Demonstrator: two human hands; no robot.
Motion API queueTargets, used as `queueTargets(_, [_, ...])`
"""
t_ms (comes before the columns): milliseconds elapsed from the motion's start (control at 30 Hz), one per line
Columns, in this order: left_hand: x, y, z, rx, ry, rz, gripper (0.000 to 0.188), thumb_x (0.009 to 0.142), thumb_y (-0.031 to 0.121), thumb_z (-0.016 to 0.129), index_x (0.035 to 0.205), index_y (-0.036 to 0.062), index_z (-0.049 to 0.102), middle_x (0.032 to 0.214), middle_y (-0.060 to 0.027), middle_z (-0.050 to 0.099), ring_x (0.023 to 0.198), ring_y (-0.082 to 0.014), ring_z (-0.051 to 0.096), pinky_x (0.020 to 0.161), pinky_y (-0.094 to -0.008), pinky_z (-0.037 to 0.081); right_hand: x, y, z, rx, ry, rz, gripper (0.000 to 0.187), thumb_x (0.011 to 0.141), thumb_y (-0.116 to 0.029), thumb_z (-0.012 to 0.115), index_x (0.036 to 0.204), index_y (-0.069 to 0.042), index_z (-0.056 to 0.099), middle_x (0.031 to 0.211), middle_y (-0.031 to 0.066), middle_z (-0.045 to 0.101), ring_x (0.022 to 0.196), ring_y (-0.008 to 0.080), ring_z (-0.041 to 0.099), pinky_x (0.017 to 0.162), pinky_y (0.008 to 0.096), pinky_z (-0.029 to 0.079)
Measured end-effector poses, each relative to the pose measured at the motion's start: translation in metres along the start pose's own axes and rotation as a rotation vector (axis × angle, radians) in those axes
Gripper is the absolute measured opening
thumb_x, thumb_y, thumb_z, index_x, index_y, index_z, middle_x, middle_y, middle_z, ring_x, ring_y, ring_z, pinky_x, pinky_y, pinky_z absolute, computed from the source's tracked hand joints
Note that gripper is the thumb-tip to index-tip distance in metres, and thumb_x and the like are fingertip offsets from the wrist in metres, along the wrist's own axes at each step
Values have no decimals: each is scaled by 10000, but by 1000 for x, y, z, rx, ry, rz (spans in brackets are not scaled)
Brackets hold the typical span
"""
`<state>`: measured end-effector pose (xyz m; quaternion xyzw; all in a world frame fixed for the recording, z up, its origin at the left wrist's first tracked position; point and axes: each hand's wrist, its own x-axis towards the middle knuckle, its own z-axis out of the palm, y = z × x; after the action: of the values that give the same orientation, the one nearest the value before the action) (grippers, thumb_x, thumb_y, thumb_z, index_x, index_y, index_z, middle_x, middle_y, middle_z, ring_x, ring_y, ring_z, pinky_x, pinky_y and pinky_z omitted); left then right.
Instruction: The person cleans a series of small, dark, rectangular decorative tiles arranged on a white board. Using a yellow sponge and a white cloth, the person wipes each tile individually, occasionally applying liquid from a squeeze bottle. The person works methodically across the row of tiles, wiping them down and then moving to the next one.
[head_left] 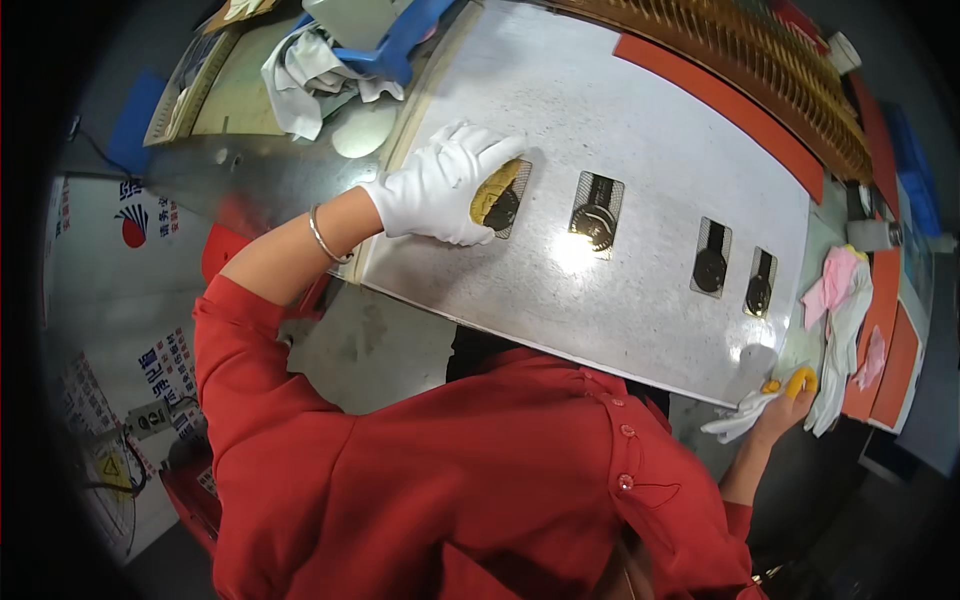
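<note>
My left hand (440, 187), in a white glove, is closed around a yellow-brown pad (496, 192). The pad covers part of the leftmost mesh rectangle (518, 198), which has a dark shape on it. My bare right hand (788, 408) is past the right front corner of the light grey board (480, 275), with yellow covers on some fingertips. It appears closed on a limp white glove (742, 418); the exact grip is partly hidden. Across the board lie other mesh pieces, each with a dark round shape and a strip: one mid-board (596, 212), and two to the right (711, 258), (760, 283).
Along the far side runs a brown slatted rack (740, 60) behind an orange strip (720, 105). A blue bin (400, 45) and white cloths (305, 75) stand at the back left. Pink cloth (832, 285), white cloth (838, 345) and a grey bottle (875, 236) are at the right.
</note>
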<state>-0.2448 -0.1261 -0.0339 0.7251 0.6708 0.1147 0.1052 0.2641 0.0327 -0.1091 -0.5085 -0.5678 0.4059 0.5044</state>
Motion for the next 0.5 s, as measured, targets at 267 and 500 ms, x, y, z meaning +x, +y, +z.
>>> queueTargets(267, [-3,37,-7,19,-87,-237,824,547,294,761,1248,44,405,1126,-191,455,1031,-367,483,873,-399,425,-3,-4,1,138,-1,17,145,925,-138,497,1023,-30,498,778,35,544,532,89,466,481,219,393])
queueTargets(500, [82,72,-76,76,13,-186,826,519,286,776,1213,0,431,1100,-203,525,1021,-348,522,877,-384,428,1,-9,-2,141,60,74,158,895,-133,533,1001,-17,515,766,20,532,559,88,493,500,224,424])
